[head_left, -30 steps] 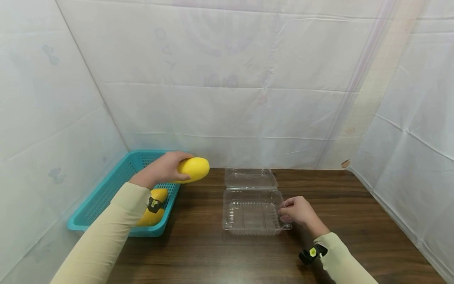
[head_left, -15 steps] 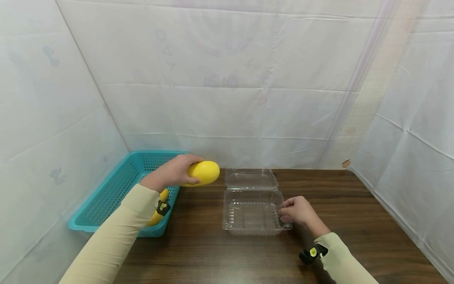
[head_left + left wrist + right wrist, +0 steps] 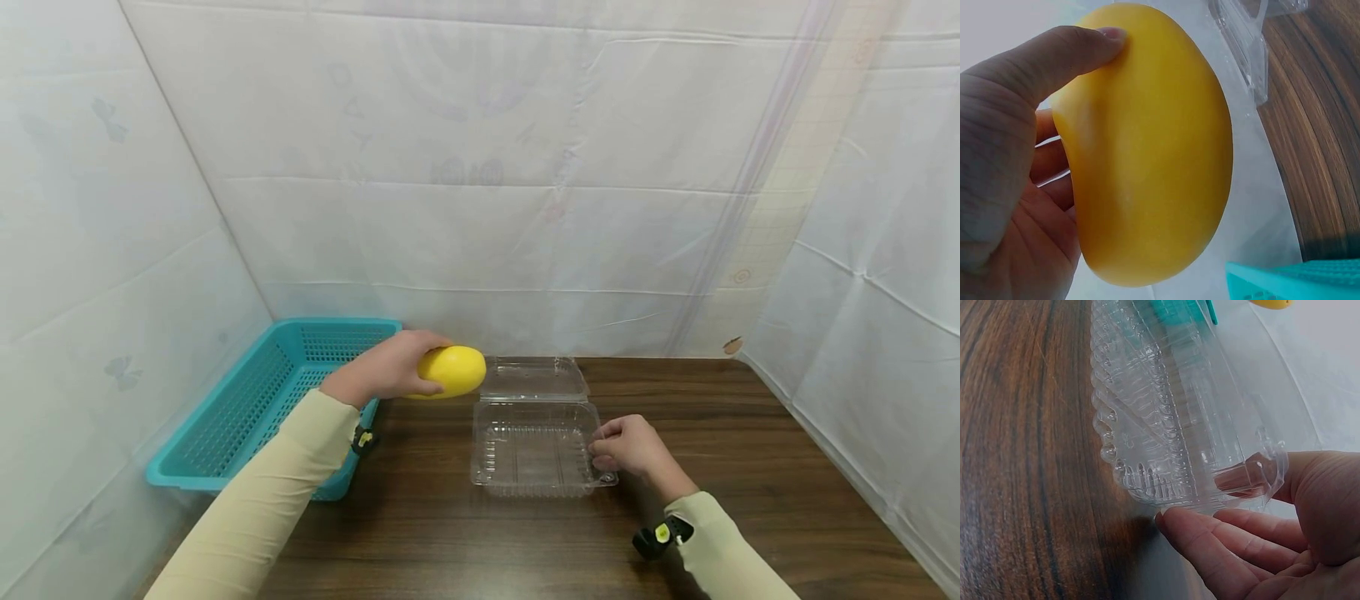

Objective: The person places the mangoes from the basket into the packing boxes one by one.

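My left hand grips a smooth yellow mango in the air, between the basket and the plastic box. In the left wrist view the thumb lies across the near side of the mango, with the fingers behind it. A clear plastic clamshell box rests on the table, its lid folded back behind it. My right hand pinches the box's right rim; in the right wrist view the thumb is behind the clear wall and the fingers are outside it.
A turquoise perforated basket stands at the left, partly covered by my left forearm. The dark wood table is bordered at the back and sides by white sheeting.
My left hand has carried the mango rightward from over the basket toward the box. The mangoes seen in the basket earlier are now hidden behind the forearm. My right hand stays put.
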### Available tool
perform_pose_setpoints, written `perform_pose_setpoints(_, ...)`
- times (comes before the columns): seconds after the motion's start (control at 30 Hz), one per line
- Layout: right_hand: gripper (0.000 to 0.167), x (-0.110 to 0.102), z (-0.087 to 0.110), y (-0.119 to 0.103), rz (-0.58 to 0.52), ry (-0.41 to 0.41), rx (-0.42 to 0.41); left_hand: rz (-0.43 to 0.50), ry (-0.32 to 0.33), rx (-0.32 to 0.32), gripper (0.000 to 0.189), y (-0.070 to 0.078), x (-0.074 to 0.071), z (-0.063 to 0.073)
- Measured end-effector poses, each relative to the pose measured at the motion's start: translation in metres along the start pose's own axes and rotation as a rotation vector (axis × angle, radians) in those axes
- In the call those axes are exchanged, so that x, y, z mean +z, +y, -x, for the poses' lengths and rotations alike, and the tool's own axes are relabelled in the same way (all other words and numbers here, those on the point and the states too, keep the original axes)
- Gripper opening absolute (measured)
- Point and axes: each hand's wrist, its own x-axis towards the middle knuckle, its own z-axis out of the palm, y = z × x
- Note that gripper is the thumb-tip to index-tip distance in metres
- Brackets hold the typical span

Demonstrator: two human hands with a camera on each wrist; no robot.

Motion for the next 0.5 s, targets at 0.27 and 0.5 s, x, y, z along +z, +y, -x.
perform_pose_setpoints(0.27,0.027,0.000,0.000,0.001,-0.013,-0.002,-0.001,0.014,-0.010,0.018,0.062,0.008,0.007,-0.009)
perform_pose_setpoints(0.5,0.027,0.000,0.000,0.002,-0.009,0.001,0.010,0.046,-0.016,0.048,0.061,0.016,0.015,-0.020)
